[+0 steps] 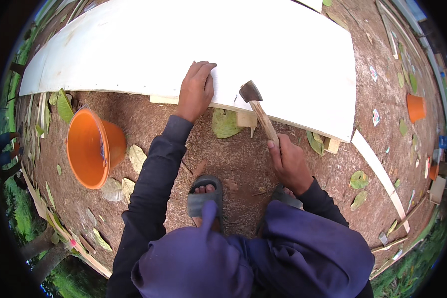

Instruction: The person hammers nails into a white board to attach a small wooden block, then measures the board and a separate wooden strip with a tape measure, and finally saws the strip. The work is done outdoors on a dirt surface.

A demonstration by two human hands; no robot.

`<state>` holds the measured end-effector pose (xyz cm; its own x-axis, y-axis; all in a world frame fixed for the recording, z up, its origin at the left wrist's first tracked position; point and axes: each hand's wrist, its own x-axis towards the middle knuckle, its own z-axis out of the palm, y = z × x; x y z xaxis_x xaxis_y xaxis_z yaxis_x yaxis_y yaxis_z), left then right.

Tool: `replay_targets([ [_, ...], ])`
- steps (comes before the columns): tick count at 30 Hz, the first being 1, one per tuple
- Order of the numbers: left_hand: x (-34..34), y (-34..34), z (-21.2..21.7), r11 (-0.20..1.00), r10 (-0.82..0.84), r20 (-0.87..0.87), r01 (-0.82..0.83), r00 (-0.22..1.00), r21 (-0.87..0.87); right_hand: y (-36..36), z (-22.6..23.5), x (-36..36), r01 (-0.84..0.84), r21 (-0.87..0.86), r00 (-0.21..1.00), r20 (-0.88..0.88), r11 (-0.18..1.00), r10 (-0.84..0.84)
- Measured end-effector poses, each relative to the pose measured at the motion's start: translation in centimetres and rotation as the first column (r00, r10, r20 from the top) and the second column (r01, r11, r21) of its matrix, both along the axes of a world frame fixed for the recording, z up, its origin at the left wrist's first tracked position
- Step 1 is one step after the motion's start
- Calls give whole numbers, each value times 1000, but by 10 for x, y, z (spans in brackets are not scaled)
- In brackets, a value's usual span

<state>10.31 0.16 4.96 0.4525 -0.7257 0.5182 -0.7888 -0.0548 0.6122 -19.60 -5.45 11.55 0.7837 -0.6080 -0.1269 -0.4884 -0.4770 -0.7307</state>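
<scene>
Both hands work over bare ground: the right hand (289, 164) has its grip clenched on a wooden-handled hammer (257, 109), its head on the white board (263, 44). The left hand (197, 89), grip released, presses flat on the board's near edge. An orange bucket (92, 146) lies tipped at the left.

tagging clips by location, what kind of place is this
Probably an outdoor building or carpentry spot: bare dirt ground strewn with leaves and wood offcuts, a large white board laid over timber, a hammer in the right hand, and an orange bucket nearby.
</scene>
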Motion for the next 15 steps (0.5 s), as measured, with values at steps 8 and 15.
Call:
replay_targets([
  [8, 11, -8, -20, 975, 134, 259, -174, 957, 137, -15, 78, 24, 118, -20, 937, 332, 993, -105],
  [15, 10, -15, -22, 983, 127, 229, -153, 965, 100, -5, -3, 12, 16, -154, 990, 139, 988, 6],
])
